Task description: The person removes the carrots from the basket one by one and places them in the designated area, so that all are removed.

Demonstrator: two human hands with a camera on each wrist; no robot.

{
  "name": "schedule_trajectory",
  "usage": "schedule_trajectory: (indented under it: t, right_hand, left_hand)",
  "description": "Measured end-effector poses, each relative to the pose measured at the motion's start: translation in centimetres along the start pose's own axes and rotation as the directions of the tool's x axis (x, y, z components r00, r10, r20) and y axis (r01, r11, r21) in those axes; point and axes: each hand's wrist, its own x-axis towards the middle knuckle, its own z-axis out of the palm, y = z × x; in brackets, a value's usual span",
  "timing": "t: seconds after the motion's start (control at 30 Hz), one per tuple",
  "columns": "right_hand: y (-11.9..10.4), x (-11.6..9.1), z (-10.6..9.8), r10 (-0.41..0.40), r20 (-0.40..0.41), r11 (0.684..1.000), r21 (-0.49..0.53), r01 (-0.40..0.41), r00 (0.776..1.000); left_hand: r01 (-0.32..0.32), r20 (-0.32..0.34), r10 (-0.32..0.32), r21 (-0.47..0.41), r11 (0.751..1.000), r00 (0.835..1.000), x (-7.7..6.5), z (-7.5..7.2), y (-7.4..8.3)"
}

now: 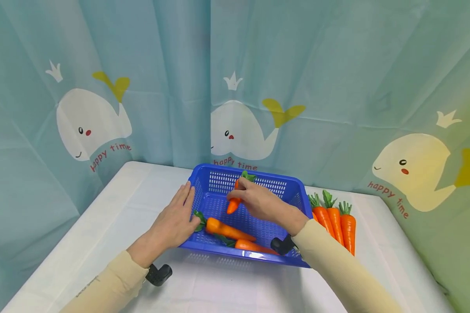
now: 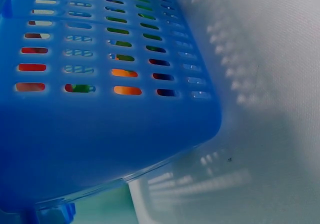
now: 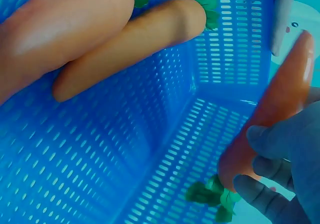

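My right hand point(image 1: 260, 201) grips an orange carrot point(image 1: 233, 206) with green leaves, held inside the blue plastic basket point(image 1: 244, 253). In the right wrist view, thumb and fingertips pinch this carrot point(image 3: 272, 114) near its leafy end, its tip angled up. The other hand, my left point(image 1: 177, 219), lies along the basket's left rim with its fingers extended. Two more carrots lie on the basket floor: one carrot point(image 1: 229, 229) near the left hand's thumb, and another carrot point(image 1: 254, 246) by the front wall. The left wrist view shows the slotted outer side of the basket point(image 2: 100, 129).
Right of the basket, several carrots point(image 1: 348, 230) lie side by side on the white table point(image 1: 235, 289), partly behind the right sleeve. A blue-green curtain point(image 1: 172, 87) with whale prints hangs along the table's back and sides.
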Motion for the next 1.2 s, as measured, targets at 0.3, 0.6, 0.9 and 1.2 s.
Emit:
schedule_trajectory:
  t: [0.3, 0.6, 0.9, 1.2]
  right_hand:
    - [0.0, -1.8, -0.7, -0.037, 0.007, 0.983, -0.181, 0.037, 0.999]
    - [0.4, -2.8, -1.3, -0.039, -0.019, 0.976, -0.215, 0.034, 0.999]
    - [0.5, -3.4, -1.6, 0.025, -0.012, 0.992, -0.119, -0.027, 1.000]
    - [0.6, -3.8, -1.9, 0.068, -0.118, 0.995, -0.067, -0.077, 0.991]
  left_hand:
    - [-0.001, -0.003, 0.001, 0.001, 1.000, 1.000, -0.1, 0.0, 0.1]
    - [-0.001, 0.001, 0.001, 0.003, 1.000, 1.000, -0.1, 0.0, 0.1]
    - [-0.002, -0.002, 0.002, 0.005, 1.000, 1.000, -0.1, -0.1, 0.2]
    - [-0.002, -0.008, 0.002, 0.009, 1.000, 1.000, 0.0, -0.1, 0.1]
